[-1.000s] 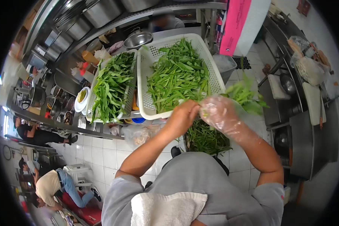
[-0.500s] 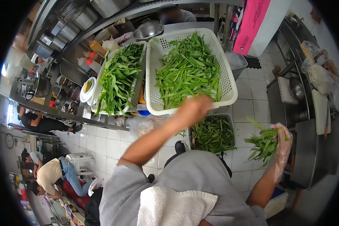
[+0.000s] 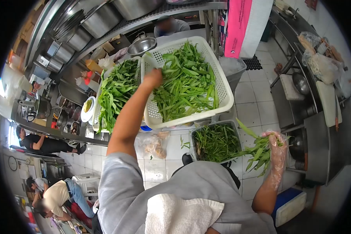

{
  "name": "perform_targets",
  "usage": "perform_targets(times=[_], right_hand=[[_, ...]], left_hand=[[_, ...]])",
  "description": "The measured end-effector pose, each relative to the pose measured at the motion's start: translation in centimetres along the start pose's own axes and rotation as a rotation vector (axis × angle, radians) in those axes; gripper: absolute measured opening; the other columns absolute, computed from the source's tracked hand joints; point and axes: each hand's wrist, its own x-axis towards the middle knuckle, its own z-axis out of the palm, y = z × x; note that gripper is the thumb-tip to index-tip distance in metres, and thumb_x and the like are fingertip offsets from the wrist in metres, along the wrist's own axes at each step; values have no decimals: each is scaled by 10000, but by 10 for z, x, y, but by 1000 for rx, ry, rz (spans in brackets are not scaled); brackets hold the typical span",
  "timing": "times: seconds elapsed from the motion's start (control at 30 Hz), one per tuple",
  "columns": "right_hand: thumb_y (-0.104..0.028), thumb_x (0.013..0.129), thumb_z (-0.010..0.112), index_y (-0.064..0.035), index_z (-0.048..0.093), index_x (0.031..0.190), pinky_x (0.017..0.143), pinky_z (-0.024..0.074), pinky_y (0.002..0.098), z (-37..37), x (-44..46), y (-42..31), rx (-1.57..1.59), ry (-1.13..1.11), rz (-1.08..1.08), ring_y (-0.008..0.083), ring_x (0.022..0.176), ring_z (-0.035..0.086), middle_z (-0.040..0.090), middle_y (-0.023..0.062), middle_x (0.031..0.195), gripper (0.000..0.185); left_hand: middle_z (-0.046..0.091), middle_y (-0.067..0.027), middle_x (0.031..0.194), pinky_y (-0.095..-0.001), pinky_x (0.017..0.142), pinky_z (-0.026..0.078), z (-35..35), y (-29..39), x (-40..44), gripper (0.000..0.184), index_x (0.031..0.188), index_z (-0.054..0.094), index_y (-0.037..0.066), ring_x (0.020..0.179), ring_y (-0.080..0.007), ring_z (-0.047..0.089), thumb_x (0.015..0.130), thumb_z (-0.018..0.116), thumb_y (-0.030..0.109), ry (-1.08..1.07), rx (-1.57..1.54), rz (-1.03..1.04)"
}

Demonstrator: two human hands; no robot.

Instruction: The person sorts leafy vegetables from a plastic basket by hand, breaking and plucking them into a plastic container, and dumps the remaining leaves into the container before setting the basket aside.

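Note:
My right hand [image 3: 276,145], in a clear plastic glove, grips a bunch of leafy greens [image 3: 259,153] out to the right, leaves pointing left. My bare left hand [image 3: 153,77] reaches over the left side of a white perforated basket [image 3: 227,102]. Its fingers are curled beside the loose leafy greens [image 3: 191,78] inside; what they hold, if anything, is hidden. A second basket of greens [image 3: 119,87] stands close on the left. Below the white basket, a bin [image 3: 238,134] on the floor holds darker stems and leaves [image 3: 216,141].
A clear bag [image 3: 154,145] lies on the tiled floor near my feet. Steel pots [image 3: 101,21] line the upper shelf. A metal bowl [image 3: 142,46] sits behind the baskets. At right are a steel counter [image 3: 323,140] and a cooler [image 3: 290,206]. Other people are at left and behind the baskets.
My left hand has moved from the basket's front rim to its left side. My right hand still holds the greens, slightly further left in view. The camera view has shifted.

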Motion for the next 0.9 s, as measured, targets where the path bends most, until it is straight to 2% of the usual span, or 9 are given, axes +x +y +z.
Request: perform_targets(times=[0.1,0.23,0.33,0.43,0.53,0.6,0.67,0.77,0.9], right_hand=[[-136,901,571,-14,646,907,847,443,292,3,2,0,11,3,40,136,873,590,669,55,891,143],[-122,906,557,-20,649,914,851,447,301,6,11,3,14,-46,-7,137,876,591,669,57,887,137],[-124,910,553,-14,649,911,861,447,307,19,15,-4,12,-89,-38,139,877,592,671,58,887,146],[-139,915,555,-2,647,904,874,443,313,30,21,-1,65,-166,-25,140,877,592,674,60,887,165],[-152,922,555,0,646,905,877,443,315,38,25,4,36,-239,-34,140,877,593,676,56,884,179],[-152,923,554,-4,648,904,875,444,313,44,27,4,32,-259,-47,141,874,595,676,54,882,176],[-151,923,553,-9,650,903,873,445,312,52,30,3,36,-277,-58,142,870,597,677,52,880,173],[-144,919,559,-12,647,900,830,457,302,61,28,0,4,-237,-59,131,842,595,671,42,858,159],[-127,896,583,-4,634,891,752,464,291,62,28,-15,-120,-249,-294,132,785,598,654,42,806,133]], left_hand=[[545,-175,1166,-491,821,499,-73,8,-26,327,1177,494,45,957,-420,602,864,495,138,150,-36,-2],[619,-172,959,-460,748,483,-106,3,-61,230,1118,525,72,902,-347,626,910,494,163,452,-338,133],[609,-153,821,-360,704,453,-86,13,-85,242,1032,563,7,756,-242,581,949,512,229,492,-1200,-41],[591,-150,853,-359,723,446,-43,15,-99,244,1005,582,-14,770,-270,564,945,519,214,335,-924,-188],[547,-153,867,-361,747,438,-56,15,-114,226,1011,594,-15,810,-302,535,938,526,188,759,-606,-13],[564,-115,834,-344,752,437,-78,8,-126,236,1011,602,-15,797,-265,547,953,513,196,751,-880,-125],[517,13,720,-230,624,403,-99,20,-146,262,990,589,29,666,-95,503,981,488,271,594,-1531,-257],[469,41,672,-183,449,251,-86,23,-158,237,930,527,109,509,-26,340,957,521,344,567,-1722,-342],[443,47,652,-183,438,241,-66,33,-172,214,851,505,127,499,-24,328,957,526,312,430,-1801,-322]])
